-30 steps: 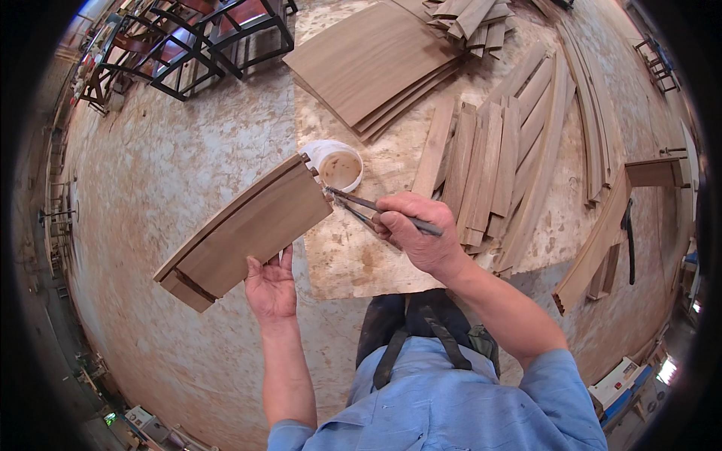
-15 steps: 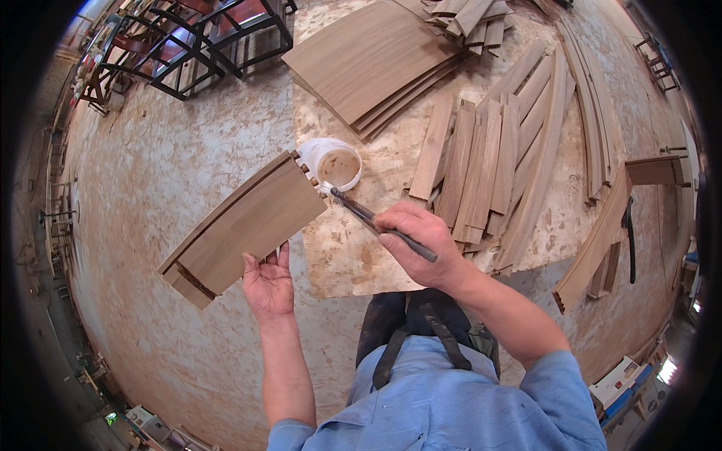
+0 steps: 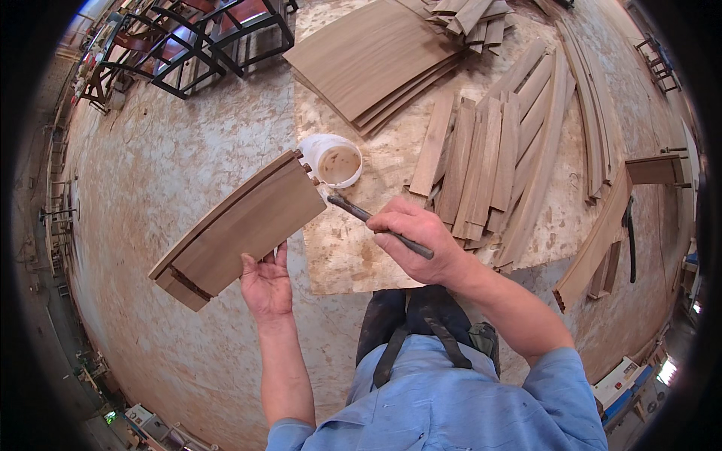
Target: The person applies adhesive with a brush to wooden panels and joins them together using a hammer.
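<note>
My left hand [image 3: 266, 284] holds a curved brown wooden panel [image 3: 241, 225] from below, its long side slanting up toward the right. My right hand [image 3: 415, 234] grips a thin dark brush [image 3: 368, 218] whose tip touches the panel's upper right end, near the notched edge. A white tub of tan glue [image 3: 337, 161] stands just beyond that end, on a pale chipboard sheet [image 3: 361, 248].
A stack of flat veneered boards [image 3: 368, 56] lies at the back. Several curved wooden slats [image 3: 489, 158] spread out to the right, with longer strips [image 3: 594, 113] beyond. Dark chair frames [image 3: 188, 37] stand at the far left. The floor is dusty concrete [image 3: 150, 150].
The brush tip has stayed at the panel's upper end while my right hand shifted slightly right and down. The panel has tilted a little, held by my left hand.
</note>
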A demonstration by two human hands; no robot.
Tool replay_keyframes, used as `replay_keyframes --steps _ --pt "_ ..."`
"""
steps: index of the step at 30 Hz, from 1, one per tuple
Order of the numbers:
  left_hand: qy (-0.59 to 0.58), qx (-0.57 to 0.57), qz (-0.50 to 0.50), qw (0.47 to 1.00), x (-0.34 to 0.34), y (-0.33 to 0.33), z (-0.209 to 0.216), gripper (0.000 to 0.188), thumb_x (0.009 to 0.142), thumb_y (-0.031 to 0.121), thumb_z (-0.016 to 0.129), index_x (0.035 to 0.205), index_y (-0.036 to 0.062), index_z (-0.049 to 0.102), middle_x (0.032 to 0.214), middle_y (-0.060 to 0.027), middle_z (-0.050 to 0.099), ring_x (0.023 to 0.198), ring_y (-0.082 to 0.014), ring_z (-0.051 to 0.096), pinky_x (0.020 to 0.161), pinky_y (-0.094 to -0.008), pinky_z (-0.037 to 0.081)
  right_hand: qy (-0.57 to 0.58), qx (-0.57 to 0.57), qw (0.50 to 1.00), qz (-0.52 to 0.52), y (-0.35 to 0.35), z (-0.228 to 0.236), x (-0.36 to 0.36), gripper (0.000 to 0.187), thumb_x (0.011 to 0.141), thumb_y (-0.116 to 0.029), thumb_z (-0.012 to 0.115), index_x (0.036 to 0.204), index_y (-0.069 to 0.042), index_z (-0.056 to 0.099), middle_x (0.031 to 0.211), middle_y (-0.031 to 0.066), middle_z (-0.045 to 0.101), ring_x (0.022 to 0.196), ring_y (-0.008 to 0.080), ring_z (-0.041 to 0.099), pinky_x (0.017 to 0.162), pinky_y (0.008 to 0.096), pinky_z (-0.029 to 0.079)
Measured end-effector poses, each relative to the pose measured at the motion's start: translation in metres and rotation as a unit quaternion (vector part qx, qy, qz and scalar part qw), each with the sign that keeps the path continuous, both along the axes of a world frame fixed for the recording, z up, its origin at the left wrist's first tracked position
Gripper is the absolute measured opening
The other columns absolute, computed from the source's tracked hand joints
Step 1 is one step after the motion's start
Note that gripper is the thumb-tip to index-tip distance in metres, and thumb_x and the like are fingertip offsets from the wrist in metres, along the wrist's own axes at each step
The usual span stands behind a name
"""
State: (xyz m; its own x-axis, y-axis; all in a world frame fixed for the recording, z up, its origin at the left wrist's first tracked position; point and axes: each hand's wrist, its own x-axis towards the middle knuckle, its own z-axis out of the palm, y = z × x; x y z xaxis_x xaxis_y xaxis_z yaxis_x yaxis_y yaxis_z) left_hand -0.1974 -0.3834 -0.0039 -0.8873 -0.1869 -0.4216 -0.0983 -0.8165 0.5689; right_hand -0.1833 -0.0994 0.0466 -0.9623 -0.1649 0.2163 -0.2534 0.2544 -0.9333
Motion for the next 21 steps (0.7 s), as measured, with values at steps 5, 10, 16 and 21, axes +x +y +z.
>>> replay_keyframes --steps 5,10,16,21 --pt "-0.010 0.011 0.014 1.000 -0.002 -0.001 0.006 0.040 0.098 0.020 0.050 0.136 0.0077 0.043 0.140 -0.0099 0.048 0.130 -0.0277 0.045 0.111 -0.0540 0.036 -0.026 -0.044 0.996 -0.074 0.000 -0.011 0.008 0.015 0.087 -0.008 0.065 0.097 0.003 0.065 0.087 0.0147 0.064 0.078 0.0254 0.063 0.068 0.0327 0.050" --pt "0.005 0.017 -0.006 1.000 0.001 0.000 0.005 0.039 0.098 0.019 0.051 0.134 0.0067 0.045 0.139 -0.0107 0.050 0.130 -0.0280 0.045 0.111 -0.0538 0.036 -0.111 -0.197 0.969 -0.096 -0.013 -0.022 0.012 0.021 0.091 -0.013 0.065 0.104 0.004 0.066 0.085 0.0135 0.066 0.072 0.0178 0.064 0.065 0.0285 0.052" --pt "0.027 0.061 0.006 0.998 -0.001 -0.005 0.000 0.040 0.097 0.018 0.053 0.134 0.0062 0.045 0.138 -0.0115 0.050 0.129 -0.0288 0.046 0.110 -0.0545 0.037 -0.197 -0.433 0.866 -0.152 -0.016 -0.017 0.015 0.025 0.095 -0.016 0.061 0.104 0.007 0.065 0.089 0.0103 0.067 0.074 0.0147 0.064 0.065 0.0255 0.055" --pt "0.024 0.056 0.004 0.998 0.000 -0.006 0.005 0.039 0.097 0.019 0.053 0.133 0.0054 0.046 0.138 -0.0123 0.050 0.128 -0.0288 0.047 0.109 -0.0535 0.038 -0.150 -0.359 0.914 -0.111 -0.022 -0.022 0.016 0.024 0.094 -0.014 0.062 0.106 0.007 0.064 0.089 0.0106 0.066 0.075 0.0148 0.064 0.066 0.0256 0.054"
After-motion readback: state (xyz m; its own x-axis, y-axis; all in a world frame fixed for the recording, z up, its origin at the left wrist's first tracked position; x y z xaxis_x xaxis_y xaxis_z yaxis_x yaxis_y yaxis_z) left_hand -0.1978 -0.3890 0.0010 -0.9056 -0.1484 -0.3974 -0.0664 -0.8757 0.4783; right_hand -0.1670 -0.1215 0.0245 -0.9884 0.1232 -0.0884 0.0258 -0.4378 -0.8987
